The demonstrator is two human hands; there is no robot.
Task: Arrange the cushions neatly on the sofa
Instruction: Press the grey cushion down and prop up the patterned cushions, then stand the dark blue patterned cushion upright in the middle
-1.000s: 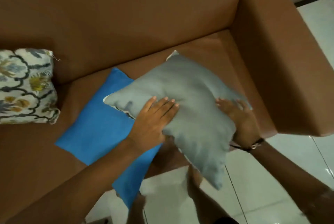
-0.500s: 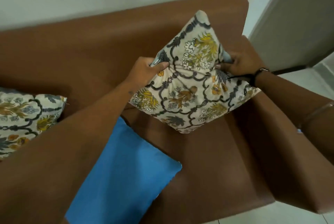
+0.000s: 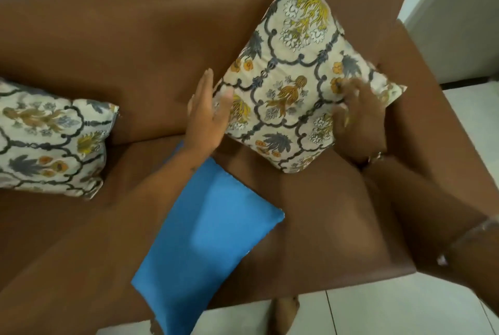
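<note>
Standing on one corner like a diamond, the floral cushion [image 3: 294,86] in front of you leans against the backrest of the brown sofa [image 3: 129,45], close to the armrest on your right. Its lowest corner meets the seat and its top corner reaches up near the top of the backrest.

Your left hand [image 3: 209,116] is flat and spread, palm turned toward the cushion's left edge, fingers straight and pointing up; it touches or nearly touches that edge but grips nothing. Your right hand [image 3: 356,118] rests on the cushion's lower right face with the fingers bent onto the fabric; it is blurred, so you cannot tell whether it pinches the cloth or only presses on it. A bracelet [image 3: 375,157] sits on that wrist.

A plain blue cushion [image 3: 210,243] lies flat on the seat, turned at an angle, with its near end hanging over the front edge of the sofa. Your left forearm crosses above its upper left corner. It lies just below the floral cushion, with a strip of bare seat between them.

A second floral cushion [image 3: 51,140] of the same print stands against the backrest at the left, partly cut by the frame and well apart from the other two.

Pale floor tiles [image 3: 391,305] show below the seat's front edge.
</note>
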